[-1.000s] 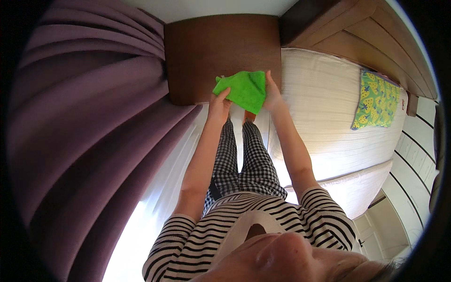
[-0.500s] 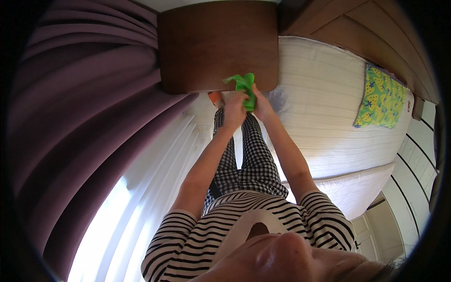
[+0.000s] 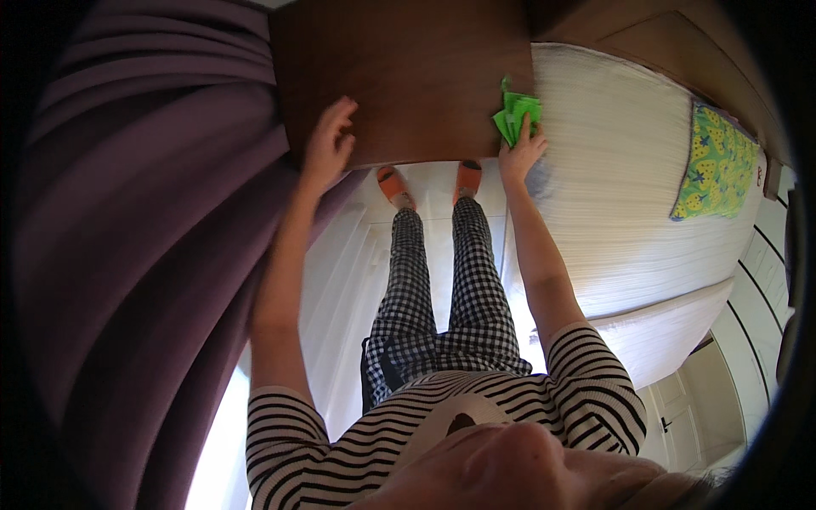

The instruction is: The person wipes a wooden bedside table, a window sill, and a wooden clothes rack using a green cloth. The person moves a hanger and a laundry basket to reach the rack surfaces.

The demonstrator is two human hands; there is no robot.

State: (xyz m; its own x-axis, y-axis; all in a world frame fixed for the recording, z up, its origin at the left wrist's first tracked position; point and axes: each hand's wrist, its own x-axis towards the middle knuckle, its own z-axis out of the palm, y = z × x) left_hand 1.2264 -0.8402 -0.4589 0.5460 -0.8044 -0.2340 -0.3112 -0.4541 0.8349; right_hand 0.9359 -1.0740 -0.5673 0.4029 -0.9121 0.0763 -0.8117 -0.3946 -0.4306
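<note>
My right hand grips a bright green folded cloth near the front right corner of a dark brown wooden tabletop. The cloth's folds fan out beyond my fingertips, and a thin end sticks up at its far side. My left hand is over the tabletop's front left part, its fingers apart and slightly curled, with nothing in it. Whether the cloth touches the wood, I cannot tell.
Purple curtains hang close along the left, beside a sheer white one. A bed with a cream ribbed cover adjoins the table on the right, with a green-yellow patterned pillow. My feet in orange slippers stand below the table's front edge.
My left hand has let go of the cloth and moved left over the tabletop. My right hand has carried the cloth right, to the table's corner. Both slippers now show.
</note>
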